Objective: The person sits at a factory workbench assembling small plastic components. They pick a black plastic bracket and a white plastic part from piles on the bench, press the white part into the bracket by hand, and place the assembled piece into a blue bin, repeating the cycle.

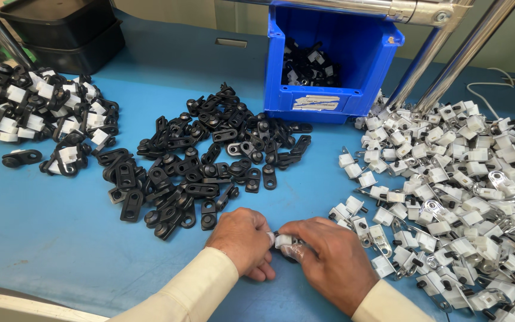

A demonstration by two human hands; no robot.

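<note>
At the lower centre of the frame the left hand point(242, 241) and the right hand point(328, 256) meet over the blue worktop point(61, 238), both in cream sleeves. Between their fingertips sits a small white plastic clip point(283, 240) pressed against a black part that is mostly hidden under the fingers. The left hand is closed, its thumb and fingers pinching the clip from the left; the right hand curls over it from the right, gripping the same piece.

Just above the hands, in the middle of the frame, lies a loose pile of black plastic brackets point(204, 161). Along the right side spreads a large heap of white clips with metal tabs point(466, 191). In the upper left is a heap of joined black-and-white pieces point(37, 113), and behind it stacked black trays point(61, 30). A blue storage bin point(329, 59) at the upper centre holds more black-and-white pieces.
</note>
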